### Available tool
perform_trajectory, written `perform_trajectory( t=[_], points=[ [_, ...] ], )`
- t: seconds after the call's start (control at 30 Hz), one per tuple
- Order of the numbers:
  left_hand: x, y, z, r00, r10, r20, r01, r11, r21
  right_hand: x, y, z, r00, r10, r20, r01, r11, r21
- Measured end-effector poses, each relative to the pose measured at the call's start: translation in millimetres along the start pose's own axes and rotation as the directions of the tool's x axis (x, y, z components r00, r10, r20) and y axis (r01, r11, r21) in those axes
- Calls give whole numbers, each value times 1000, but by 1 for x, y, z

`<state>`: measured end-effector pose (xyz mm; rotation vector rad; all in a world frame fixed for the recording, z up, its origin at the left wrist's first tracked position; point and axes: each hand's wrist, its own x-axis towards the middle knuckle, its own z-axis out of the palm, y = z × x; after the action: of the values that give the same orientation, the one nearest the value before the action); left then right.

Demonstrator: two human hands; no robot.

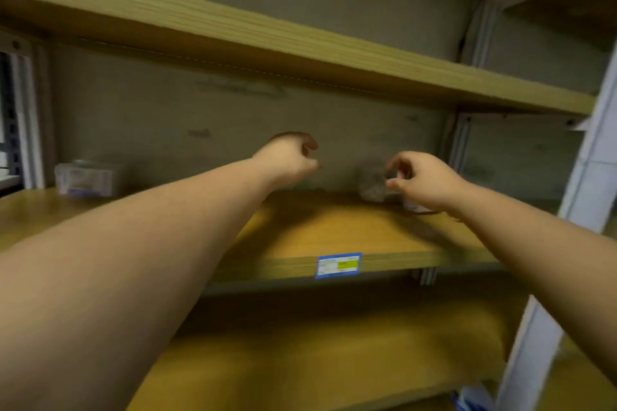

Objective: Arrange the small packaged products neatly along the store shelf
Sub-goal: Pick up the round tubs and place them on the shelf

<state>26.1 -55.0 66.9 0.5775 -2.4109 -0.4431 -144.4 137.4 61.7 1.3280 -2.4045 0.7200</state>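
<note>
We take this for a shop or its stockroom. Wooden shelf boards point(334, 233) sit in tiers on pale metal uprights point(587, 177) against a bare grey back wall point(200, 117). A blue-bordered price label point(338, 265) is stuck to the near edge of the middle board. A clear packaged product point(87, 178) stands far left.

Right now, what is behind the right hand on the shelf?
Behind the right hand a blurred grey packet stands on the shelf by the back wall. The hand covers its right part, so I cannot tell if more packets are there.
</note>
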Motion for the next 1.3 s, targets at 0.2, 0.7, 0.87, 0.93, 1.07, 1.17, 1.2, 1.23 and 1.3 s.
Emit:
perform_trajectory(
  t=[0.2,0.7,0.87,0.93,1.07,1.17,1.2,1.23,1.3],
  points=[
    [38,68,78,990,-64,127,64,998,3,5,103,-30,999,24,-38,-23,1000,7],
    [120,77,171,951,-228,208,157,938,309,60,170,0,976,-138,167,165,973,-159],
    [118,64,177,969,-189,161,145,957,253,62,170,13,952,-217,218,271,927,-260],
    [113,64,168,970,-189,151,152,961,229,63,167,15,936,-265,232,332,884,-329],
    [96,68,134,979,-198,42,191,973,128,66,159,16,912,-292,290,396,812,-429],
    [80,67,109,972,-233,-34,232,972,-23,67,152,16,910,-299,286,405,788,-464],
    [75,65,102,968,-246,-52,240,966,-97,67,150,16,911,-303,279,405,789,-462],
    [70,63,97,964,-256,-67,243,956,-165,66,149,16,912,-306,274,403,799,-447],
    [60,56,88,961,-261,-95,230,939,-256,64,145,17,919,-309,245,383,844,-375]
  ],
)
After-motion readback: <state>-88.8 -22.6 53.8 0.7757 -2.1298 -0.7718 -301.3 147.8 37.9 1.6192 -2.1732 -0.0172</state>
